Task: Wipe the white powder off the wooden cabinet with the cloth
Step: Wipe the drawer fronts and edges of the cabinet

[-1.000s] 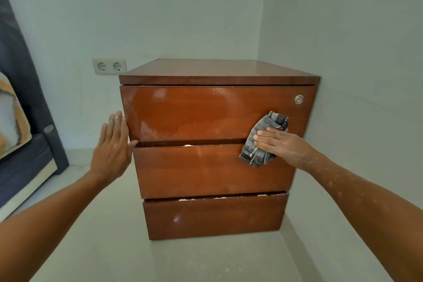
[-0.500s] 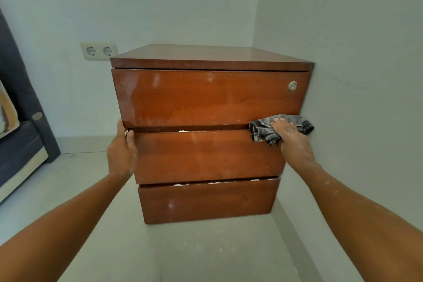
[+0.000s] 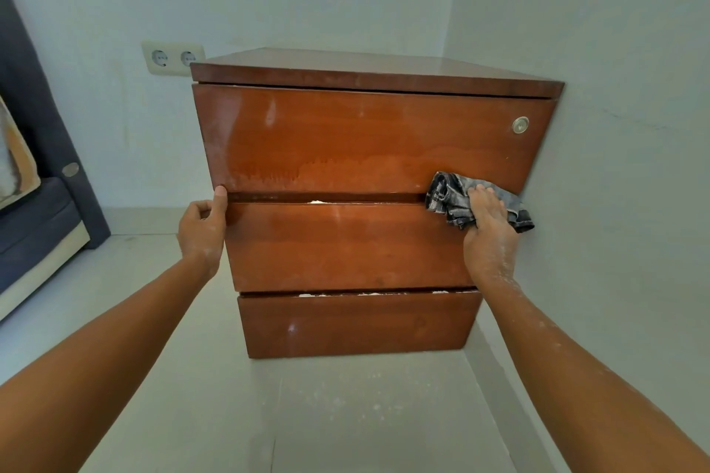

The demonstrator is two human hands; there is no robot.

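A reddish-brown wooden cabinet (image 3: 357, 142) with three drawer fronts stands in a room corner. White powder (image 3: 317, 201) lies in the gap under the top drawer, and more sits in the gap above the bottom drawer (image 3: 369, 294). My right hand (image 3: 488, 227) presses a crumpled grey cloth (image 3: 447, 194) against the right end of the upper gap. My left hand (image 3: 201, 228) grips the cabinet's left edge at the same height, thumb on the front. A faint pale haze covers the lower part of the top drawer.
A round metal lock (image 3: 520, 124) sits at the top drawer's right. A double wall socket (image 3: 173, 58) is left of the cabinet. The right wall touches the cabinet's side. A dark blue sofa (image 3: 34, 219) stands far left. Powder specks dust the floor (image 3: 357, 399).
My right hand slid the cloth from the drawer front down and right to the gap's right end. My left hand went from flat beside the cabinet to gripping its left edge.
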